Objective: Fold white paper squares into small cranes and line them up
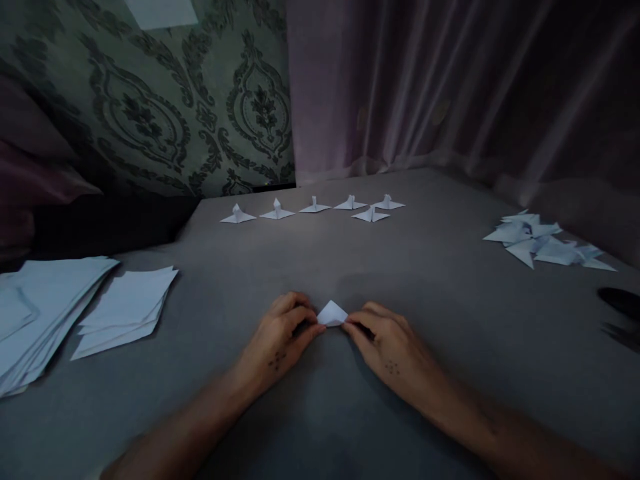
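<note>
A small folded piece of white paper (332,313) is held in the middle of the grey surface, its peak pointing away from me. My left hand (287,332) pinches its left corner between thumb and fingers. On the opposite corner, my right hand (386,337) is closed in a similar pinch. The fingertips hide both side corners of the paper.
Several folded paper figures (314,205) stand along the far side of the grey surface (280,260). More lie heaped (543,240) at the right, near a black object (620,301). Stacked paper squares (130,300) and larger sheets (55,293) lie at the left. A curtain (340,100) hangs behind.
</note>
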Available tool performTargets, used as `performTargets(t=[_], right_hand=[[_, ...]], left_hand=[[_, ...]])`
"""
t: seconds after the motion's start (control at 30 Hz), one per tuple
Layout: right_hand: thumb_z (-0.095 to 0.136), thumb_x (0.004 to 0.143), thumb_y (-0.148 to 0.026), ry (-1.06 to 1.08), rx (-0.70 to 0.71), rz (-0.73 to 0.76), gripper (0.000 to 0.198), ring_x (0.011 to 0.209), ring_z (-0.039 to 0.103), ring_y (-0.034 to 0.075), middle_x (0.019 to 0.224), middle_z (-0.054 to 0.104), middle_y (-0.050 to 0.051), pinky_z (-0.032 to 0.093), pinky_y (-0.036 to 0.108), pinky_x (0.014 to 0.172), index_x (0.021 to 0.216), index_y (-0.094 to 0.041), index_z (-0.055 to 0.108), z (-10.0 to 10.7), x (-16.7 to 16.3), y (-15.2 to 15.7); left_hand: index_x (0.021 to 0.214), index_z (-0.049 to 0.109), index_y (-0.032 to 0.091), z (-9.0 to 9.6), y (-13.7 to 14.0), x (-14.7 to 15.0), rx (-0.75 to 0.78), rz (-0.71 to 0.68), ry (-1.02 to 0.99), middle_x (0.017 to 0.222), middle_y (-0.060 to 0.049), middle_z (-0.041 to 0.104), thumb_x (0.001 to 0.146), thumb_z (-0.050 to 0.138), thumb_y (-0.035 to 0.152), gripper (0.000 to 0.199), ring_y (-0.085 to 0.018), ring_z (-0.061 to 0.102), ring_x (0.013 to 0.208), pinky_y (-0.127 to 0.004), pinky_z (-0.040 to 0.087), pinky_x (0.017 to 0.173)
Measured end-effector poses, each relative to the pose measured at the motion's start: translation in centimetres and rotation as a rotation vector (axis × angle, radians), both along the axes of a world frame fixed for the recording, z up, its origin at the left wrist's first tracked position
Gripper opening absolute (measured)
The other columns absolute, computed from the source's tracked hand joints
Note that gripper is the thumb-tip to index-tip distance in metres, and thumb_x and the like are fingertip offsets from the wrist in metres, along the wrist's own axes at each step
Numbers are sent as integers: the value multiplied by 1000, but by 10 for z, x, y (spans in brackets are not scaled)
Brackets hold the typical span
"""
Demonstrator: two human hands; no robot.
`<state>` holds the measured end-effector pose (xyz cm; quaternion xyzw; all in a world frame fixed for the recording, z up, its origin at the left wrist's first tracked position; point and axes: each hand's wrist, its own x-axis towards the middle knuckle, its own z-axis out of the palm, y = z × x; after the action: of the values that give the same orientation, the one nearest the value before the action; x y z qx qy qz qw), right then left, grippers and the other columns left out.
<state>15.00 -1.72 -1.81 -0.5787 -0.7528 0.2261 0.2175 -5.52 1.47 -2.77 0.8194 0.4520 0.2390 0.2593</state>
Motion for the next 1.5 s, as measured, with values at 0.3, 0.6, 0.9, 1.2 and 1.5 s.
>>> performTargets(t=[0.3, 0.6, 0.9, 1.2, 1.5], right_hand=[[50, 88, -25, 11, -39, -95, 20, 66, 58, 13, 78, 62, 1, 41, 26, 60, 80, -22, 68, -4, -3, 7], [46, 91, -25, -66, -61, -92, 20, 70, 58, 15, 83, 61, 2, 40, 28, 63, 83, -21, 63, -8, -4, 7], [46, 92, -28, -52, -25, -63, 21, 73, 60, 15, 80, 61, 2, 41, 28, 67, 82, -22, 64, -9, 1, 5], [42, 94, -28, -164, -70, -108, 23, 74, 60, 16, 83, 59, 2, 41, 29, 67, 80, -20, 59, -4, -5, 5], [38, 96, -29, -168, -46, -79, 26, 74, 59, 16, 83, 58, 2, 41, 30, 66, 81, -20, 56, -7, -3, 6]], left_hand=[[78, 63, 20, 0, -2, 5, -72, 83, -60, 98, -7, 58, 87, 53, 28, 16, -20, 55, 92, -34, 47, 81], [84, 66, 22, -1, 2, 2, -147, 56, -91, 100, -5, 57, 87, 53, 28, 14, -18, 56, 92, -31, 46, 80], [74, 63, 18, 3, -7, 11, -187, 144, -92, 98, -8, 56, 83, 56, 25, 14, -20, 55, 90, -33, 47, 73], [81, 64, 19, 7, -7, 8, -249, 160, -33, 103, -6, 54, 86, 54, 28, 14, -20, 53, 96, -37, 45, 85], [83, 62, 20, -1, -6, 5, -108, 82, -4, 107, -7, 52, 88, 52, 27, 13, -21, 50, 101, -37, 45, 87]])
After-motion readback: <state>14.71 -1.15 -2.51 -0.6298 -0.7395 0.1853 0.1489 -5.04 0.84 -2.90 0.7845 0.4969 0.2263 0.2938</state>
